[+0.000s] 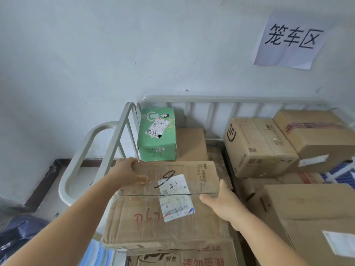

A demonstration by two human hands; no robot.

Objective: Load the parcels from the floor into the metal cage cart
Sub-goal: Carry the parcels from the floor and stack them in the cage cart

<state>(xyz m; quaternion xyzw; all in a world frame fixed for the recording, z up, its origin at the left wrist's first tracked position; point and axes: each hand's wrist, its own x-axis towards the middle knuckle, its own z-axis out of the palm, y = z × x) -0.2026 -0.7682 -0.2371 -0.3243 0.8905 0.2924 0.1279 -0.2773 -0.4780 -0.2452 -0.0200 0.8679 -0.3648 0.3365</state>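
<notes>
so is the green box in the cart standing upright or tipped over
Upright. The green box stands on its base in the metal cage cart's back left corner, shipping label facing up, sides vertical beside the rails.

Both bare arms are stretched forward toward twelve o'clock. The left hand (129,172) is curled over an edge; the right hand (221,201) is pressed flat, fingers straight.
</notes>
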